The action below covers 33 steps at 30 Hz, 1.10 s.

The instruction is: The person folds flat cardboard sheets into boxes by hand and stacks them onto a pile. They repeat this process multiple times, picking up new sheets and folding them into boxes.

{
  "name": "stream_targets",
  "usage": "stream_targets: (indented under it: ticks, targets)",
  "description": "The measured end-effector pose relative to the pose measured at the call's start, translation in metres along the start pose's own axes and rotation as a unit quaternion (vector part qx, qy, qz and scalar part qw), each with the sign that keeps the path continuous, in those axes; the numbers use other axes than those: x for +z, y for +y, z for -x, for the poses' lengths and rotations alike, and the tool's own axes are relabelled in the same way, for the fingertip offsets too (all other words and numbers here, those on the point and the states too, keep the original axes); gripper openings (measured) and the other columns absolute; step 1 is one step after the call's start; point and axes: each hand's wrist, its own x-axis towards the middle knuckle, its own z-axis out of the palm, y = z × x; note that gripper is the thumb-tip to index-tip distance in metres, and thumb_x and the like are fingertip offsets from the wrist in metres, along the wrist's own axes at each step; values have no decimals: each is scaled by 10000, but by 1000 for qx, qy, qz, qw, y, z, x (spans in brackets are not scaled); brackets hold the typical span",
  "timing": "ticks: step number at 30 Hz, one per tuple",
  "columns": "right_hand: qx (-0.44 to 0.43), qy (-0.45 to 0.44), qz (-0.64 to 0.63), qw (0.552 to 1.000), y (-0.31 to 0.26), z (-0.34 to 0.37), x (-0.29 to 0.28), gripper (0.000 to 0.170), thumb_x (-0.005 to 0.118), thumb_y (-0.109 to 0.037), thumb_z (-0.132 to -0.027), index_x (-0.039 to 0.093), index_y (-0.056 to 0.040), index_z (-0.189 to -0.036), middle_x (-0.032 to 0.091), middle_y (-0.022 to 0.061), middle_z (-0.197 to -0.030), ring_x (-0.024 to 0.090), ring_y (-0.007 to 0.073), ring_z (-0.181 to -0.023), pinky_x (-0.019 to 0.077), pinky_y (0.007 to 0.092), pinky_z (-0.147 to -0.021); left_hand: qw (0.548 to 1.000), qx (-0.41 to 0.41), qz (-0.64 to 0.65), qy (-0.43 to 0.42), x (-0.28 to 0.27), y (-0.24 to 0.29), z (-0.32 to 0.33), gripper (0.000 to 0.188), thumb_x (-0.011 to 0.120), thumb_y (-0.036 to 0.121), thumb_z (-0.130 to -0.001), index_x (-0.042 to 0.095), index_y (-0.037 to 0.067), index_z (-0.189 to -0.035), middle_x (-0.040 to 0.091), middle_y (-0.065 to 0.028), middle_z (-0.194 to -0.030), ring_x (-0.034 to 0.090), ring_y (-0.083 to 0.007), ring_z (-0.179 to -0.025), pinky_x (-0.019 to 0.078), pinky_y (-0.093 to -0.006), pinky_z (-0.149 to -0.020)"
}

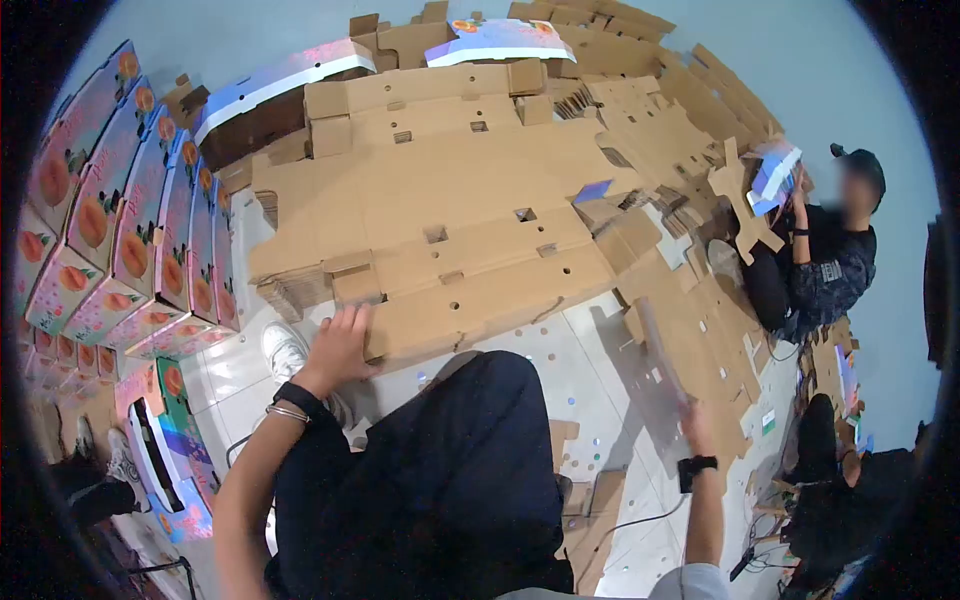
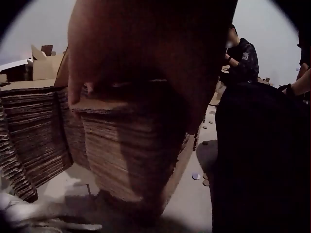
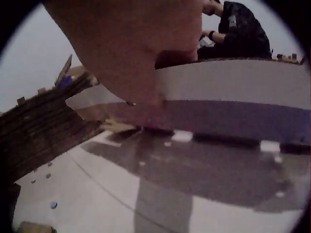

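Observation:
My left hand [image 1: 340, 350] is at the near left corner of a thick stack of flat, die-cut cardboard box blanks [image 1: 430, 200]. In the left wrist view, its fingers and thumb straddle the end of the stack [image 2: 121, 141], gripping both sides. On the right, my right hand [image 1: 697, 428] pinches the edge of a printed cardboard piece [image 3: 233, 82], which shows white and purple bands in the right wrist view. That piece is blurred in the head view and stands over the floor, beside the stack's right end. Part of the right hand's fingers is hidden behind it.
Finished fruit-print boxes [image 1: 130, 220] line the left side. More cardboard stacks [image 1: 660, 120] lie behind and to the right. A seated person [image 1: 825, 250] at right handles a cardboard piece. Small punched-out discs [image 3: 53, 205] and a cable [image 1: 640, 520] lie on the floor.

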Motion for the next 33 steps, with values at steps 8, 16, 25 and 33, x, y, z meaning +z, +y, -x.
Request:
stream_targets:
  ticks: [8, 16, 25, 33]
  targets:
    - [63, 168, 200, 963, 68, 23, -169, 280, 658, -224, -797, 656, -36, -1004, 640, 219, -785, 619, 405, -738, 482, 451, -640, 998, 32, 14, 54, -2, 4, 1, 890, 794, 367, -566, 424, -31, -1271, 532, -172, -1096, 538, -326, -1044, 433, -452, -845]
    - [131, 261, 253, 922, 54, -32, -392, 453, 617, -253, -897, 549, 41, -1236, 621, 243, -1138, 605, 350, -1040, 464, 384, -891, 999, 26, 12, 15, 14, -7, 3, 989, 791, 418, -568, 350, -22, -1336, 460, -194, -1206, 469, -349, -1126, 388, -499, -904]
    - [63, 461, 50, 883, -150, -93, -427, 412, 628, -223, -889, 588, 25, -1215, 647, 176, -1134, 620, 238, -998, 456, 343, -879, 998, -2, 33, -56, -3, -4, 3, 988, 765, 486, -595, 346, -5, -1342, 460, -195, -1214, 451, -361, -1161, 374, -502, -945]
    - [-292, 358, -9, 887, -308, -185, -238, 534, 514, 136, -710, 668, -133, -1144, 667, 69, -1138, 654, 246, -1023, 538, 319, -837, 1000, 4, 1, -23, 14, -11, 1, 963, 716, 499, -632, 338, -21, -1349, 458, -232, -1243, 451, -371, -1175, 362, -495, -969]
